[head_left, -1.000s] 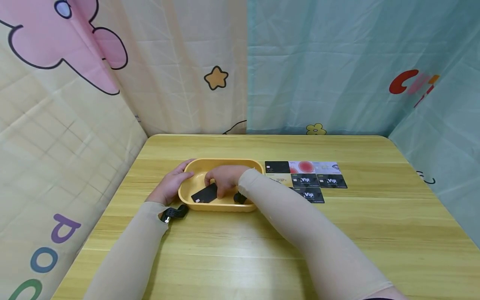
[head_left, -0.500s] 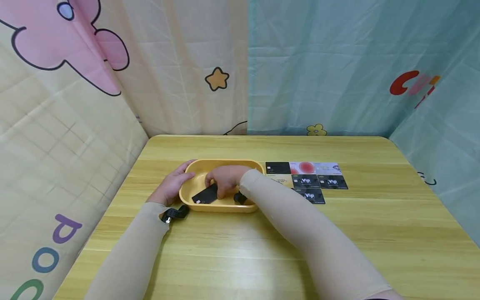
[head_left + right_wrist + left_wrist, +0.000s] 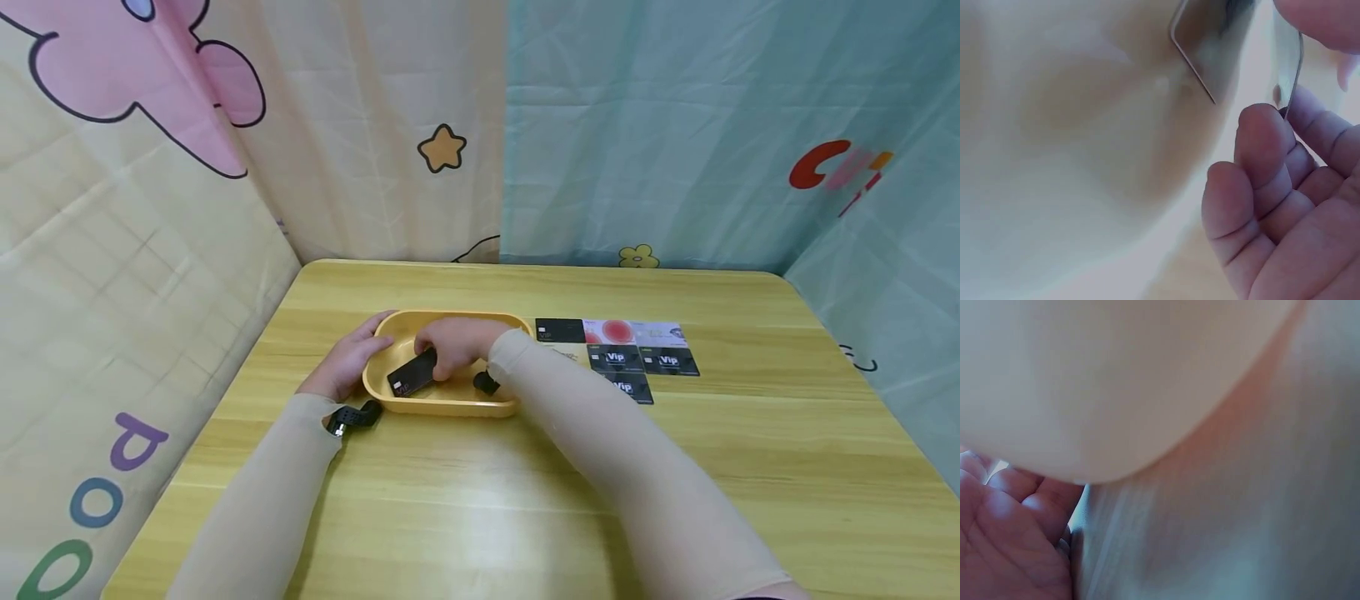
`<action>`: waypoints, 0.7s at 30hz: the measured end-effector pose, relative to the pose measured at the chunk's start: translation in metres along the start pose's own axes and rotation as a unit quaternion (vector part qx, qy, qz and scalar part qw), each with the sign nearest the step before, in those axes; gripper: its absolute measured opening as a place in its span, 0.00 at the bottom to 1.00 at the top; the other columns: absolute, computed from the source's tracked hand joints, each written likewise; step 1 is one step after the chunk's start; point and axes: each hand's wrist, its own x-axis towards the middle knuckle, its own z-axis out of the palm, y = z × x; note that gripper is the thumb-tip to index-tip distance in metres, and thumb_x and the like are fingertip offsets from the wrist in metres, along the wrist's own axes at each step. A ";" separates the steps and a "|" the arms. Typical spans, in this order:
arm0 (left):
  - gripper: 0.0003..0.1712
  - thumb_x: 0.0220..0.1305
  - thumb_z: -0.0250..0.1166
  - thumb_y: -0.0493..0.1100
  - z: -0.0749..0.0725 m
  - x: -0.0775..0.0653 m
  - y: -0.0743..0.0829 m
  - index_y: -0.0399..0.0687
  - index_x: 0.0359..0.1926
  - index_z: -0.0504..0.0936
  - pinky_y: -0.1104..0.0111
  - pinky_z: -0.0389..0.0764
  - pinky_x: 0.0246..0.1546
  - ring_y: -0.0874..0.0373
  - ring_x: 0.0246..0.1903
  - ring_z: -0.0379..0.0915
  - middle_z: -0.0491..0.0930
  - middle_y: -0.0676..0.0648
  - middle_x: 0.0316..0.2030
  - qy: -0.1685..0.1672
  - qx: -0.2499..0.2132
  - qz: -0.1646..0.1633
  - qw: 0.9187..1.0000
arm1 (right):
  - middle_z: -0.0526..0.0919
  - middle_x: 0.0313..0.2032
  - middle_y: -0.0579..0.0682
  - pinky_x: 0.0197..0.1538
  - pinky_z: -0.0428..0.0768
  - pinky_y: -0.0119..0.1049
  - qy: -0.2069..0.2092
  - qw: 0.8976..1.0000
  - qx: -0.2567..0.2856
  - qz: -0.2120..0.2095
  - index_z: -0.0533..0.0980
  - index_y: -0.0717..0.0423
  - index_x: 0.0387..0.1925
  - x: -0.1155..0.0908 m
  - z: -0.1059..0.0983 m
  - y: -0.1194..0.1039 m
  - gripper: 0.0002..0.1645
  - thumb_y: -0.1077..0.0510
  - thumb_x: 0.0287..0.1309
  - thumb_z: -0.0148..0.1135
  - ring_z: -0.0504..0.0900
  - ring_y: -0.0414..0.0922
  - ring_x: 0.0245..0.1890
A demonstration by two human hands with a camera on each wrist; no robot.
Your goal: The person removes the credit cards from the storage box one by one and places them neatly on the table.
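A yellow oblong tray (image 3: 442, 408) with rounded ends stands on the table. My left hand (image 3: 351, 358) grips its left end, thumb over the rim and fingers on the outside; the left wrist view shows curled fingers (image 3: 1035, 500) beside the blurred tray wall (image 3: 1104, 425). Inside the tray, my right hand (image 3: 457, 343) pinches a black card (image 3: 412, 373) that tilts up toward the fingers. In the right wrist view, the thin card (image 3: 1294, 78) is seen edge-on between thumb and fingers. Another card edge (image 3: 1194, 69) shows nearby against the tray.
Right of the tray, several cards lie in rows: a black VIP card (image 3: 560, 331), a pink-and-red card (image 3: 609, 332), a pale card (image 3: 660, 334), dark Vip cards (image 3: 670, 361) and a cream card (image 3: 567, 352) partly hidden by my right sleeve. Printed curtains (image 3: 360, 167) surround the wooden table (image 3: 420, 500).
The black card in the tray has turned and risen slightly, its printed face now showing more. My right hand has shifted a little with it; the left hand keeps its hold. The head view has shifted slightly.
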 end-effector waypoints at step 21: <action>0.33 0.84 0.47 0.47 -0.002 0.000 0.002 0.62 0.84 0.53 0.69 0.85 0.53 0.49 0.64 0.74 0.60 0.39 0.79 0.003 0.025 -0.016 1.000 | 0.83 0.56 0.46 0.57 0.78 0.39 0.043 0.999 0.016 0.025 0.82 0.49 0.61 -0.052 -0.041 0.018 0.28 0.56 0.57 0.72 0.78 0.46 0.50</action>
